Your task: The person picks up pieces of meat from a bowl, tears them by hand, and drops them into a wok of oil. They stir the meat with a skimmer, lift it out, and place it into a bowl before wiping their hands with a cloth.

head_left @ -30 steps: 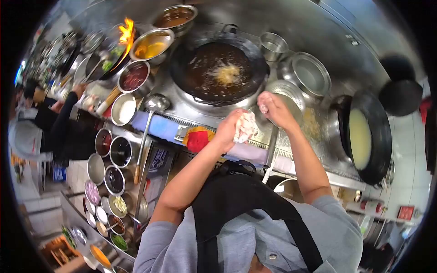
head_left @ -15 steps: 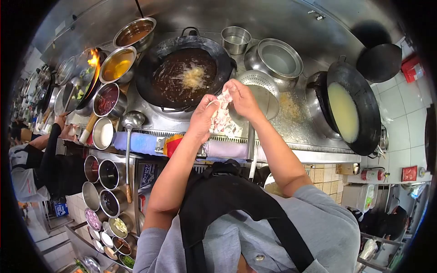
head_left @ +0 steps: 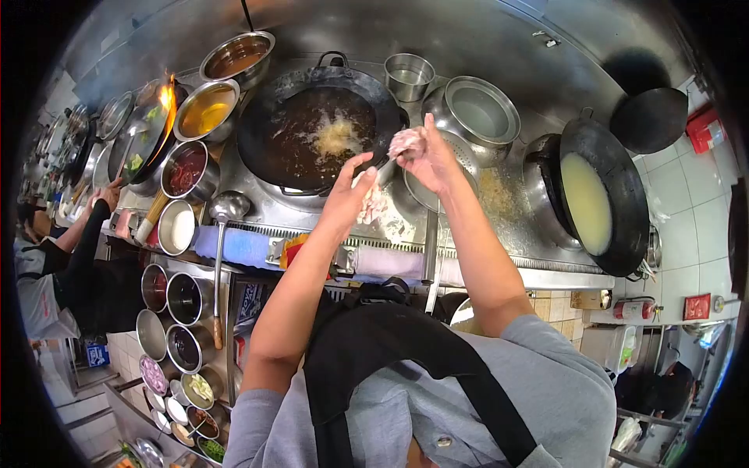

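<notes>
My right hand (head_left: 434, 165) is raised at the near right side of a big black wok (head_left: 257, 156) of dark oil, gripping a clump of pale pink raw meat (head_left: 407, 144). My left hand (head_left: 345, 198) is beside it, thumb and index finger apart with a gap between them. Below and between the hands lie more pale, coated meat pieces (head_left: 376, 209); what holds them is partly hidden by my left hand. In the oil a golden batch of food (head_left: 337, 139) bubbles. Behind my right wrist, a perforated skimmer (head_left: 462, 152) and a round metal strainer are partly covered.
Right of the wok stand a steel pot (head_left: 482, 109) and a tilted wok of pale yellow liquid (head_left: 589, 203). On the left are bowls of sauces, a ladle (head_left: 229, 206) and several ingredient tins. Flames (head_left: 167, 101) rise from another wok, where another person's hand (head_left: 108, 195) works.
My hands have separated. My right hand has moved right and slightly up with a clump of meat, while my left hand's fingers have opened. The flames at the left are taller.
</notes>
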A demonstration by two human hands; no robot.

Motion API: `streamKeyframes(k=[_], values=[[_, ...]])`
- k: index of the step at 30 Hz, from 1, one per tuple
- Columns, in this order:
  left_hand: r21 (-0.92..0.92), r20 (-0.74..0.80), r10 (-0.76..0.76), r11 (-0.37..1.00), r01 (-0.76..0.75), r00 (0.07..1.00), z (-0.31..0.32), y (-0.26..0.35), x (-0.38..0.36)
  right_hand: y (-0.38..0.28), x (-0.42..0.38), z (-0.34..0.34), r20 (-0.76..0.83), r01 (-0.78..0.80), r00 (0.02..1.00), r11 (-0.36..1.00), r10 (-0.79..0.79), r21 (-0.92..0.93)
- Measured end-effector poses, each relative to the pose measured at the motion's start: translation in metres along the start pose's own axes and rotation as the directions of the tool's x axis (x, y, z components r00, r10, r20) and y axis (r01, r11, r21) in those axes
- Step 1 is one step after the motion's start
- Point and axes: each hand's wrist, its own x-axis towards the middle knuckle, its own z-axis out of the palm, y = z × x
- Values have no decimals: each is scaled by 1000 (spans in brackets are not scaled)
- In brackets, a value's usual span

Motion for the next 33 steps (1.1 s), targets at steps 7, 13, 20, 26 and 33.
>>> streamKeyframes(k=[7, 13, 20, 26, 33], values=[[-94, -88, -1, 995, -8, 996, 11, 4, 10, 21, -19, 35, 67, 96, 995, 860, -73, -502], [-182, -153, -11, 983, -17, 988, 26, 19, -10, 5, -21, 4, 26, 188, 978, 812, -209, -553], [-384, -159, -128, 922, 58, 979, 11, 24, -47, 9, -7, -25, -323, 63, 939, 866, 117, 496], [-507, -146, -172, 858, 76, 974, -1, 9, -84, 45, 32, -23, 138, -87, 990, 890, 27, 447], [-568, 60, -78, 817, 98, 995, -18, 18, -99, 77, 78, 26, 323, 342, 905, 22, -277, -940]])
